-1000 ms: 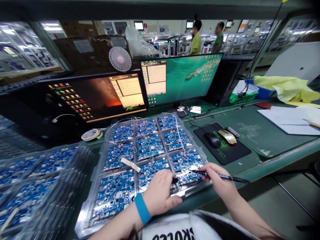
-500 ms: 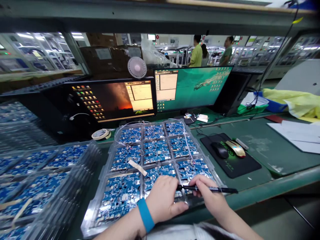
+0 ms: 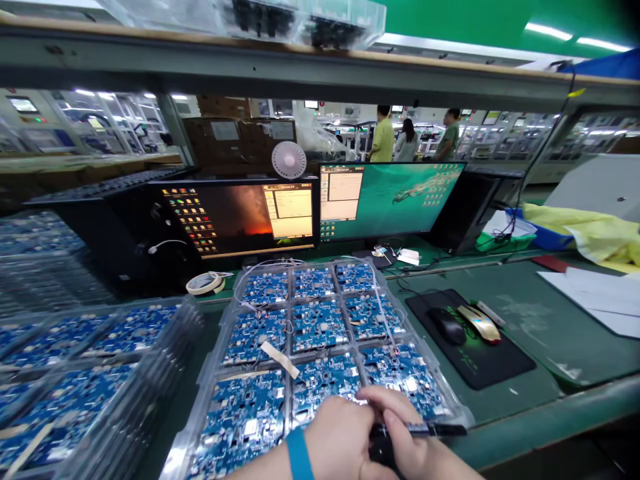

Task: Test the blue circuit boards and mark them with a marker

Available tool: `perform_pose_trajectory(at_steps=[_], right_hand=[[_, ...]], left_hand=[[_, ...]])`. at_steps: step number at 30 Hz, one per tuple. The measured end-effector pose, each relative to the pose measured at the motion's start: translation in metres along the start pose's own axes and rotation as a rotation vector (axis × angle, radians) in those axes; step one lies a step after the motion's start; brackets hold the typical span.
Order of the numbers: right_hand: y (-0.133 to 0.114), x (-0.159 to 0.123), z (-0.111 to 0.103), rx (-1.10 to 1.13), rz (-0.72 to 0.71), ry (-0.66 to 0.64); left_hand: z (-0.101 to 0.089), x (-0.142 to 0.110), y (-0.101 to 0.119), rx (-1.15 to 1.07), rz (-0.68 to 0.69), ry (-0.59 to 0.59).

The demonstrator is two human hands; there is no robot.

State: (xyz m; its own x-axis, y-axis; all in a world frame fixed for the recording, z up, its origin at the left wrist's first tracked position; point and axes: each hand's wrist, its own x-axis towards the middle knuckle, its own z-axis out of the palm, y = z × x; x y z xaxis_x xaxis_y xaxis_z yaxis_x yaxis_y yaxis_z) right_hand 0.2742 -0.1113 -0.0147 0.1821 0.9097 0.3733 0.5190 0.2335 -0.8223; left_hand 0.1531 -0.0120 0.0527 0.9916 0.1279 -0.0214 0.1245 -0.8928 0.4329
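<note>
My right hand (image 3: 413,440) is closed around a slim black marker pen (image 3: 440,430), whose one end points right, over the front edge of the tray. My left hand (image 3: 343,433), with a blue band (image 3: 299,455) at the wrist, is pressed up against it, fingers curled. Between the two hands a black piece (image 3: 381,445) shows, which looks like the pen's cap; the fingers hide most of it. Below both hands lies a clear plastic tray (image 3: 213,380) with several compartments of blue circuit boards (image 3: 320,323). A strip of cream tape (image 3: 280,360) lies across two boards.
Stacked trays of boards (image 3: 120,327) stand at the left. Behind are two monitors (image 3: 395,200), a small fan (image 3: 289,160) and a tape roll (image 3: 205,283). At right, two mice (image 3: 447,325) rest on a black pad (image 3: 480,367). People (image 3: 383,137) stand far back.
My right hand has brought the marker from over the near right board leftward to my left hand, and the hands now meet. The camera view has tilted up.
</note>
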Motion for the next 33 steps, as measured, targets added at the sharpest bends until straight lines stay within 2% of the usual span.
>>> perform_pose_trajectory(at_steps=[2, 4, 6, 7, 8, 10, 12, 15, 20, 24, 28, 30, 33], right_hand=[[-0.005, 0.001, -0.01, 0.007, 0.042, -0.088], [-0.013, 0.007, -0.027, 0.092, 0.175, -0.245], [-0.015, 0.016, -0.046, 0.161, 0.287, -0.408], [-0.013, 0.021, -0.056, 0.142, 0.325, -0.433], [-0.008, 0.027, -0.063, 0.07, 0.358, -0.404], [0.006, 0.036, -0.074, -0.203, 0.425, -0.23], [0.02, 0.044, -0.076, -0.481, 0.444, -0.099], [0.033, 0.053, -0.068, -0.728, 0.366, -0.075], [0.039, 0.058, -0.049, -0.981, 0.238, -0.055], [0.043, 0.053, -0.042, -1.068, 0.25, -0.032], [0.038, 0.053, -0.048, -1.015, 0.359, 0.015], [0.034, 0.064, -0.059, -0.922, 0.414, 0.065], [0.036, 0.098, -0.076, -0.763, 0.403, 0.151]], left_hand=[[0.0, 0.001, -0.001, -0.06, -0.025, -0.089], [-0.003, 0.002, -0.002, -0.157, 0.0, -0.131], [-0.007, 0.004, -0.003, -0.193, 0.035, -0.11], [-0.008, 0.005, -0.005, -0.165, 0.036, -0.071], [-0.01, 0.007, -0.006, -0.112, 0.025, -0.018], [-0.01, 0.014, -0.011, 0.019, 0.02, 0.097], [-0.006, 0.025, -0.019, 0.114, 0.089, 0.174], [0.005, 0.041, -0.032, 0.186, 0.234, 0.175], [0.025, 0.049, -0.051, 0.235, 0.28, 0.162], [0.03, 0.046, -0.056, 0.178, 0.273, 0.177], [0.03, 0.047, -0.058, 0.155, 0.271, 0.179], [0.032, 0.047, -0.059, 0.137, 0.264, 0.178], [0.034, 0.046, -0.059, 0.086, 0.252, 0.199]])
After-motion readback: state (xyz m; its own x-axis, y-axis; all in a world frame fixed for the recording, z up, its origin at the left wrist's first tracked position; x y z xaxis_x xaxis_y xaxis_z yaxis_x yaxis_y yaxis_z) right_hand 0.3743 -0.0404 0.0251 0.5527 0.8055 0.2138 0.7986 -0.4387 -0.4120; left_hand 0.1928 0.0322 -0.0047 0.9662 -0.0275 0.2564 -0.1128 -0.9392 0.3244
